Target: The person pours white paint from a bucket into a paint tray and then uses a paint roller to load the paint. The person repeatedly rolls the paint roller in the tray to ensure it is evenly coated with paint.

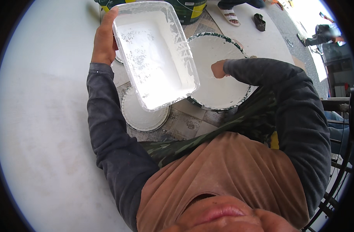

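My left hand [103, 42] grips the far left side of a clear rectangular plastic tub [181, 44], holding it up and tilted. White paint-like stuff coats its inside walls and bottom. To the right, my right hand [219, 69] is closed above a large round bucket [234, 40] with a dark green, white-smeared rim. Smooth white paint-like liquid [210, 92] fills this bucket. What the right hand's fingers hold, if anything, is hidden. Below the tub, a smaller round container [144, 116] with a white top is partly covered by it.
Dark green and yellow buckets [194, 9] stand at the far side. Beyond them are a person's sandalled foot [231, 18] and a dark shoe [259, 22]. Another person [320, 36] is at far right. A black metal frame [339, 170] rises beside my right arm. A whitish surface [41, 116] spans the left.
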A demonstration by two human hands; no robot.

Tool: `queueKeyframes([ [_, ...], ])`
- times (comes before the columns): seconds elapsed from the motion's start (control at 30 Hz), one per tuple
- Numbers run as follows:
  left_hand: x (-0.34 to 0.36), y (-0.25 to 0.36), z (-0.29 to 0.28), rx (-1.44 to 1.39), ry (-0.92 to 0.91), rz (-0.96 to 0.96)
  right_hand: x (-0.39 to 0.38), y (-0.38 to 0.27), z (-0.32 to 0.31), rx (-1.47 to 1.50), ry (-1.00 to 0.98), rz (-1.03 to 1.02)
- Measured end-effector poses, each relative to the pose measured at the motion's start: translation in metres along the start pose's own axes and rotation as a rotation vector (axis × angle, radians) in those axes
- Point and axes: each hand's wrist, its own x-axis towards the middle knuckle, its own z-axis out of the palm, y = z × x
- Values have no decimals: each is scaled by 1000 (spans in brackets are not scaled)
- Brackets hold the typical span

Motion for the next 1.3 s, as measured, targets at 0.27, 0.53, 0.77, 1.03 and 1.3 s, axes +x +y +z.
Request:
queueKeyframes([
  [0.27, 1, 1, -22, -26, 46, -27, -86, 10, -35, 468, 2, 132],
  [0.53, 0, -9, -32, -34, 34, -78, -227, 23, -62, 443, 480, 181],
  [0.77, 10, -32, 21, 17, -24, -117, -359, 21, -89, 568, 740, 281],
  [1.03, 5, -52, 79, -163, -28, -127, -361, -2, -67, 629, 1077, 181],
  [1.3, 0, -56, 73, -214, -23, -208, -318, -28, -37, 701, 1171, 137],
])
